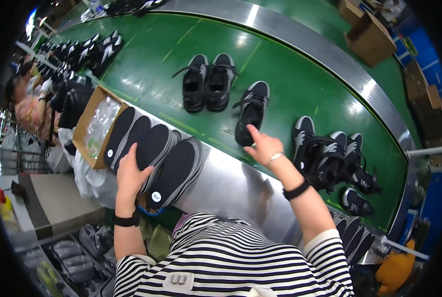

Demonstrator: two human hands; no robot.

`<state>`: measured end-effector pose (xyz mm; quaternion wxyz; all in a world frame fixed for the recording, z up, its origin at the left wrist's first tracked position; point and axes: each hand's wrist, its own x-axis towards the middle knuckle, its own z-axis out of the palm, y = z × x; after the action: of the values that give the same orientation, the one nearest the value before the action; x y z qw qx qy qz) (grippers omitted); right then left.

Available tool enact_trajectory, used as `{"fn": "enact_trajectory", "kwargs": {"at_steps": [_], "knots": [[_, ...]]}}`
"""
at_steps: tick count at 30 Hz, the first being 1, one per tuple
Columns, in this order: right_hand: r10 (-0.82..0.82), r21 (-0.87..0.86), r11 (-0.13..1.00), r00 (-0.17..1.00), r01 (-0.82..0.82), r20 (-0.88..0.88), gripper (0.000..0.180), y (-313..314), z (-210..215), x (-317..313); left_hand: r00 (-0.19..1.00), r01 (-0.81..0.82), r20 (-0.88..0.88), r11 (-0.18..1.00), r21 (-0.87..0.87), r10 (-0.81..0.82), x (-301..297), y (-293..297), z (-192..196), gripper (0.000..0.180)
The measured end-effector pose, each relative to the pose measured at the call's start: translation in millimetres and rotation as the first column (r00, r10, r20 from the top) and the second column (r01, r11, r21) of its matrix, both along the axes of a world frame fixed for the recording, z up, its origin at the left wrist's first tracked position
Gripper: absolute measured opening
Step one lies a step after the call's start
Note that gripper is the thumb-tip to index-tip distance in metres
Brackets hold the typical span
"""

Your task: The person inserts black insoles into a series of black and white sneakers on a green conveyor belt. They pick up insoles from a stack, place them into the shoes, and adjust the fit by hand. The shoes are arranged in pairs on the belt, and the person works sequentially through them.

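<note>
My left hand (130, 174) grips an insole (150, 147); my right hand (262, 146), open, touches the shoe (251, 113) at 12 o'clock.

A fanned stack of flat black foam shoe insoles with grey edges (154, 153) leans across the steel conveyor rim. Just beyond, a single black lace-up sneaker with white heel trim (251, 114) lies on the green belt, opening upward.

A pair of black shoes (208, 81) stands on the green belt (147, 54). Cardboard boxes (369, 37) sit beyond its steel rim (330, 52). More shoes (85, 49) crowd the belt's far left.
</note>
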<state>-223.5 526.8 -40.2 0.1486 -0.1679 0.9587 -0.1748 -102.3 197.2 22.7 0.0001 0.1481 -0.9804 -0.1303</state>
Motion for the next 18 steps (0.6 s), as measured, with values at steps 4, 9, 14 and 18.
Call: {"fn": "enact_trajectory", "kwargs": {"at_steps": [4,9,14,18], "knots": [[-0.057,0.095,0.994,0.998,0.055,0.021,0.034,7,-15,-8,0.983,-0.029,-0.175,0.984,0.173,0.060,3,-4,10,0.082],[0.007,0.311,0.950,0.994,-0.040,0.105,0.028,51,-1,30,0.891,0.180,-0.352,0.488,0.854,0.288,-21,72,46,0.039],[-0.084,-0.313,0.950,0.960,-0.004,-0.266,0.031,64,32,53,0.987,0.146,-0.148,0.036,0.989,0.055,-41,189,6,0.017],[-0.246,-0.734,0.524,0.902,0.432,0.355,0.043,66,46,58,0.917,0.276,-0.190,0.211,0.938,-0.352,-43,259,-46,0.024]]}}
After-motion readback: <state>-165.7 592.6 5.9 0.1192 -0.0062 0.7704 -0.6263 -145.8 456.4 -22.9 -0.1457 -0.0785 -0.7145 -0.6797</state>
